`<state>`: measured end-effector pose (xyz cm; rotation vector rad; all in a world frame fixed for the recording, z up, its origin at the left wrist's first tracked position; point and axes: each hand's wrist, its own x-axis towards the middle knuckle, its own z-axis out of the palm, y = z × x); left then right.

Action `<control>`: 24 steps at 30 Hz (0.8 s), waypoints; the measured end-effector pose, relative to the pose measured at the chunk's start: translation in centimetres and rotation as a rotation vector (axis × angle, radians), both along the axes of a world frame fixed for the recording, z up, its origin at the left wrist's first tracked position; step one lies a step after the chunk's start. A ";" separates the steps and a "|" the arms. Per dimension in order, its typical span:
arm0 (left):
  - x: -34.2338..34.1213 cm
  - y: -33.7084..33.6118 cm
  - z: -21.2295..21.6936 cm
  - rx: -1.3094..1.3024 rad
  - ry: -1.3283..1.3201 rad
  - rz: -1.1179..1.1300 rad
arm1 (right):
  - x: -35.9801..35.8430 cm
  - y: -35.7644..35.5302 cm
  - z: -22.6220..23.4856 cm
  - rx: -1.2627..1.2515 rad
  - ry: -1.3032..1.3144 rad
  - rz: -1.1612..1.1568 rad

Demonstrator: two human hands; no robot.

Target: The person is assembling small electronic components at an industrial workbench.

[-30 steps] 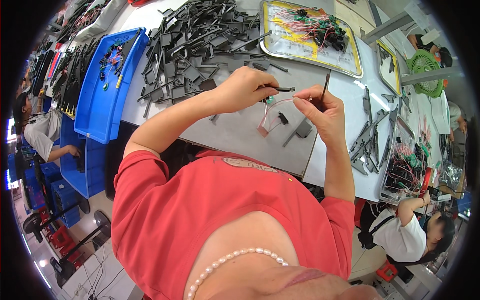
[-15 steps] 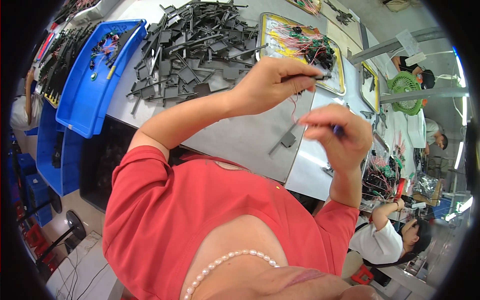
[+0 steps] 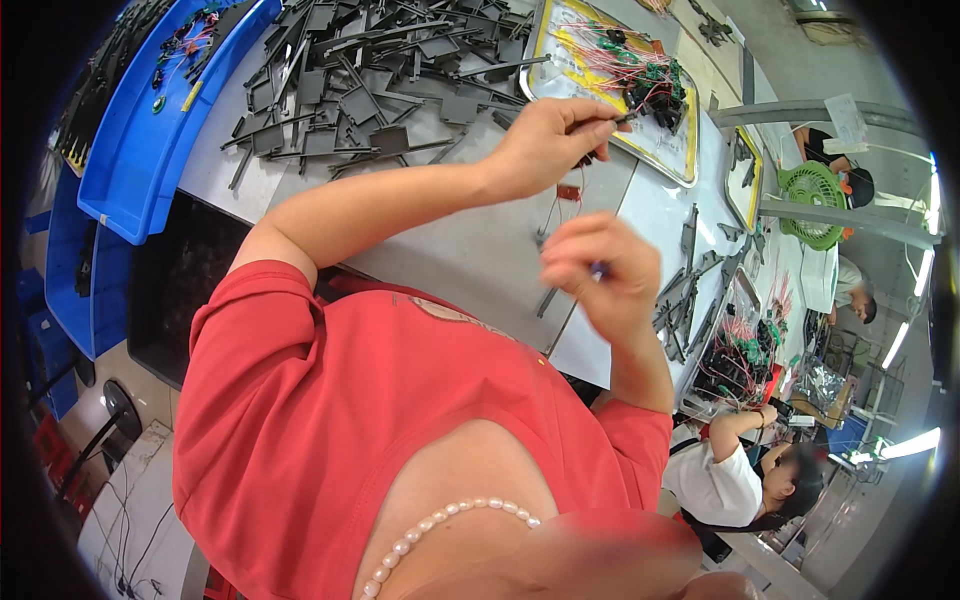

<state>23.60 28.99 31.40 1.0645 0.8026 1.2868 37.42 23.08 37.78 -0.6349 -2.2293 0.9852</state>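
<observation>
My left hand [image 3: 548, 148] is closed in a pinch on a small dark part with thin wires, just short of the yellow-edged tray. From these wires a small red-brown board [image 3: 569, 193] hangs over the grey table surface. Nearer to me, my right hand [image 3: 610, 275] is curled and smeared by motion. A dark blue-purple thing [image 3: 600, 270] shows between its fingers, too blurred to name. Below the right fingers, a dark grey plastic part [image 3: 546, 303] lies on the table, mostly hidden by the hand.
A heap of dark grey plastic parts [image 3: 390, 80] covers the far left of the table. The yellow-edged tray [image 3: 690, 130] carries wired green boards. Blue trays [image 3: 130, 190] stand at left. More grey parts [image 3: 690, 290] lie at right, near a co-worker [image 3: 735, 470] and a green fan [image 3: 812, 200].
My right hand has shifted left and a little down, over the loose grey part. The red-brown board now shows hanging below my left hand, which keeps its pinch. The whole view has shifted slightly.
</observation>
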 end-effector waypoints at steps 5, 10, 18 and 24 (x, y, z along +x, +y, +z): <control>1.0 0.0 0.6 0.213 0.026 0.137 | -1.5 -0.8 0.1 -0.135 -0.101 0.074; 1.0 0.0 1.8 1.062 0.362 0.425 | -3.3 -1.1 1.2 0.004 -0.092 0.176; -0.5 -2.0 1.6 -0.053 -0.303 -0.508 | 0.4 2.7 1.6 0.517 -0.110 -0.397; -1.8 -2.7 1.2 -0.190 -0.283 -0.659 | 2.3 3.4 -0.4 0.269 0.005 -0.505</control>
